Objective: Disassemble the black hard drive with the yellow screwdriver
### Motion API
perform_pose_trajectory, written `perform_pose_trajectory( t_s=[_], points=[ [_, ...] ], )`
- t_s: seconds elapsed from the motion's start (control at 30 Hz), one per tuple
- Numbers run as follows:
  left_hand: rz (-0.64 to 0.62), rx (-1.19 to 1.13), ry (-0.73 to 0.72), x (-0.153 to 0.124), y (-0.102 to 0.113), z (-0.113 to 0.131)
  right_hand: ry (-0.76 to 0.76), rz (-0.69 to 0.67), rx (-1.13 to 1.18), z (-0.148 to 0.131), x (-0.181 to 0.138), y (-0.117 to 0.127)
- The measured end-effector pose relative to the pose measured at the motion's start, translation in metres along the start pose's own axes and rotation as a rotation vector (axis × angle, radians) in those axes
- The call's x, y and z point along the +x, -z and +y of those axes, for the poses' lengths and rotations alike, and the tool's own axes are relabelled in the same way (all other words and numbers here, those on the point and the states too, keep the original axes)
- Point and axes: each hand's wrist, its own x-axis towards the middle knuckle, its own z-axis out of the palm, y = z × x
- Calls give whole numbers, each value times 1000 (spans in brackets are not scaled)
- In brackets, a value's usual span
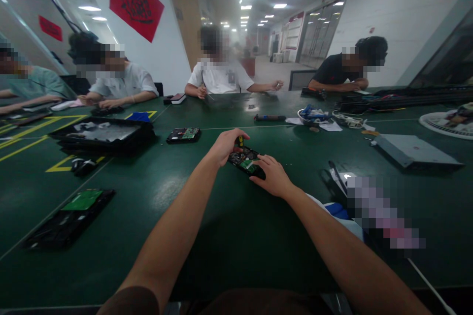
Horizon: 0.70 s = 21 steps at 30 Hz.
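Observation:
A black, open device with a green circuit board lies on the table before me, slanting from upper left to lower right. My left hand is closed over its far end, around a short yellow-and-black handle that looks like a stubby screwdriver. Its tip is hidden. My right hand grips the device's near right end, thumb at the lower edge and fingers on top by the board.
Similar devices with green boards, one small unit and one larger unit, lie to the left. Black trays stand behind. A grey metal box and a bowl of blue items are at right. Several people sit across the green table.

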Motion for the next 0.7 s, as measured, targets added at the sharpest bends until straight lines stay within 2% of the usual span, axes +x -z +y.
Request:
perform_pose_trajectory(
  t_s=[0.1, 0.2, 0.3, 0.5, 0.7],
  points=[
    [-73, -35, 21, -1, -1, 1, 6, 12, -1, 1, 0, -1],
    [-115, -142, 110, 0, -3, -3, 16, 14, 6, 1, -1, -2],
    [-80, -214, 142, 3, -3, -6, 11, 11, 12, 0, 0, -1],
    [69, -40, -4, 2, -1, -2, -8, -11, 17, -1, 1, 1],
    [-12, -176, 113, 2, -1, -2, -4, -5, 11, -2, 0, 2]
  ],
)
